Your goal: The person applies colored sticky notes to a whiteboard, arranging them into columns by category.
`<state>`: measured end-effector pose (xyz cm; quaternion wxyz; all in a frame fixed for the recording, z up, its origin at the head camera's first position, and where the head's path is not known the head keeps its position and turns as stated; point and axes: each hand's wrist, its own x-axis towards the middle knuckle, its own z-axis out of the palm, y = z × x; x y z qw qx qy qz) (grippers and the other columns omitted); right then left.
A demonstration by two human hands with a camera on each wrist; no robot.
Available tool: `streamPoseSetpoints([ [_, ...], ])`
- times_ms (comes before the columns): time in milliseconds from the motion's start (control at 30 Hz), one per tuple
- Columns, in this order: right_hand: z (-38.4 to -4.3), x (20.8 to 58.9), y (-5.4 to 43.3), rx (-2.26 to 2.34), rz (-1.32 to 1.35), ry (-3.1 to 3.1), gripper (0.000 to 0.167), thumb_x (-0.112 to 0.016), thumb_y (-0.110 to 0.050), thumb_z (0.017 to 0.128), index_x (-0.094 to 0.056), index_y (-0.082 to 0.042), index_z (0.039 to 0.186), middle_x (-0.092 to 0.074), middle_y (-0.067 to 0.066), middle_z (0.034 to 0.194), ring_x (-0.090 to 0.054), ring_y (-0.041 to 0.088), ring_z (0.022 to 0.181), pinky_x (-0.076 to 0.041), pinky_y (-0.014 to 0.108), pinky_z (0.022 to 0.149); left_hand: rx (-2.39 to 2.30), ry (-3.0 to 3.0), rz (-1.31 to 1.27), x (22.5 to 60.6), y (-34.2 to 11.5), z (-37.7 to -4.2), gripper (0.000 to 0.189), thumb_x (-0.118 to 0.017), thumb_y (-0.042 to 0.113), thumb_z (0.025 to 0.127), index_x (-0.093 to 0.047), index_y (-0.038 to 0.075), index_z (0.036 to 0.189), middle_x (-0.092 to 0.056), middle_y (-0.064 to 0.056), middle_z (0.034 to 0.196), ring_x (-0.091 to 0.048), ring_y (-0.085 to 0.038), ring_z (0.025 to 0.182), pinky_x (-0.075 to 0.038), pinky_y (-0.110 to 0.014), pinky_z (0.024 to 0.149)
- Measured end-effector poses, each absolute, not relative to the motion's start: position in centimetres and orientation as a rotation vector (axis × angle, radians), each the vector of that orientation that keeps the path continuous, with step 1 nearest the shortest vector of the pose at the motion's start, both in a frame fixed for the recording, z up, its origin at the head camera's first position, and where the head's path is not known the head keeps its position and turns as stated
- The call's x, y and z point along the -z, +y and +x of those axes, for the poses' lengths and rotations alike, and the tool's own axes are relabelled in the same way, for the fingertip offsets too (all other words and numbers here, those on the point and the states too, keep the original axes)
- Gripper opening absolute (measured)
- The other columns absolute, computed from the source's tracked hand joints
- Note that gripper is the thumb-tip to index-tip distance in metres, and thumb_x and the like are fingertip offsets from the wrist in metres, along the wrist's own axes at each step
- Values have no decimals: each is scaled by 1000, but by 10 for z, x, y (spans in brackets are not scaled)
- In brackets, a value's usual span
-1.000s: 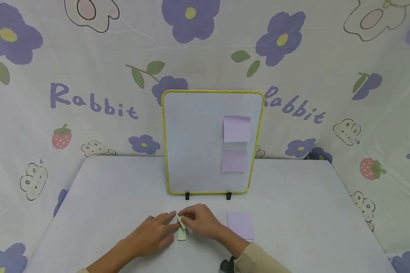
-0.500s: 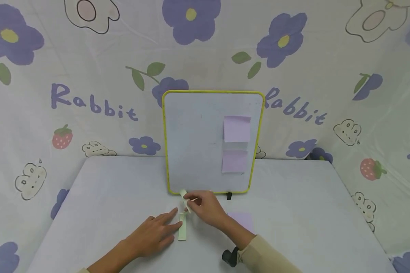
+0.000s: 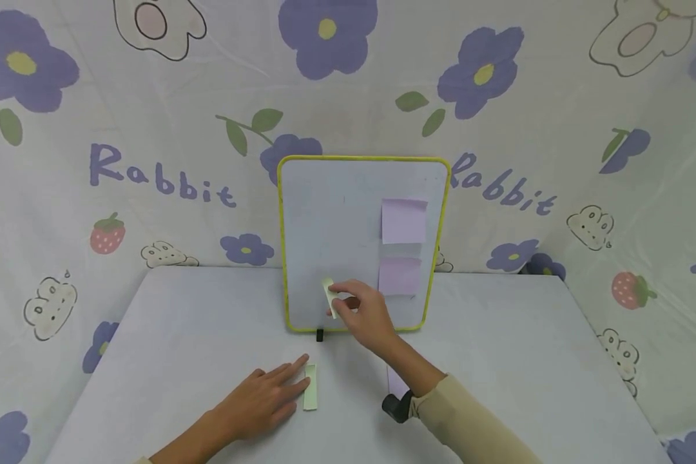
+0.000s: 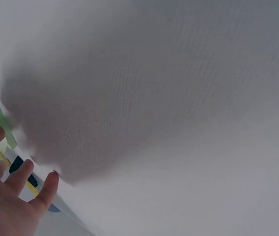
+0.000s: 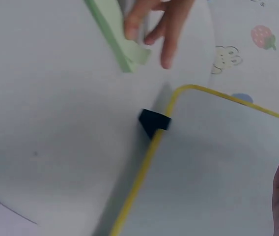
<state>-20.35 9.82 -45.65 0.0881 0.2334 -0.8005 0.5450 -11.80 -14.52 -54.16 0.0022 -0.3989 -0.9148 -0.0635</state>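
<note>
A green slip [image 3: 330, 297] is in front of the whiteboard's [image 3: 336, 232] lower part, pinched between the right hand's [image 3: 363, 314] thumb and fingers; whether it meets the board is unclear. Just below, the left hand [image 3: 267, 399] lies with fingers apart and fairly straight, one fingertip touching a green pad [image 3: 310, 394] on the table [image 3: 209, 335]. The right forearm partly covers a purple sheet [image 3: 396, 381]. An upper note [image 3: 404, 221] and lower note [image 3: 399, 277], both purple, hang on the board's right side, before a flowered cloth [image 3: 336, 109].

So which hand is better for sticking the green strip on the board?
The right hand, I think: it pinches the green strip in front of the whiteboard. The left hand is lower down, touching the green pad on the table.
</note>
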Motion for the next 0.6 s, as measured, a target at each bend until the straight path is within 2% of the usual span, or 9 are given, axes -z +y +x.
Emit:
streamPoseSetpoints([
  [133, -209, 431, 98, -1635, 682, -2298, 24, -64, 8, 91, -68, 8, 115, -68, 21, 112, -74, 32, 82, -55, 31, 66, 179, -2827, -1277, 541, -145, -117, 40, -56, 31, 101, -61, 17, 138, -37, -4, 158, -51, -25, 132, -51, -43, 77],
  [333, -212, 378, 95, -1646, 601, -2206, 24, -61, 13, 90, -63, 17, 114, -64, 30, 111, -71, 43, 83, -44, 17, 59, 181, -2815, -1296, 540, -145, -119, 40, -53, 31, 102, -60, 14, 138, -43, -3, 155, -50, -26, 134, -51, -44, 81],
  [500, -237, 377, 95, -1717, 517, -2142, 27, -62, 8, 92, -65, 13, 118, -65, 27, 116, -71, 42, 85, -44, 16, 61, 185, -2842, -1333, 540, -146, -120, 43, -50, 32, 104, -56, 13, 141, -43, -5, 155, -49, -26, 135, -49, -49, 90],
  [600, -252, 381, 93, -1730, 484, -2114, 27, -64, 4, 92, -68, 7, 118, -67, 22, 117, -72, 37, 86, -46, 17, 63, 186, -2794, -1359, 540, -147, -122, 42, -51, 32, 103, -58, 11, 139, -43, -6, 155, -49, -26, 135, -48, -50, 92],
])
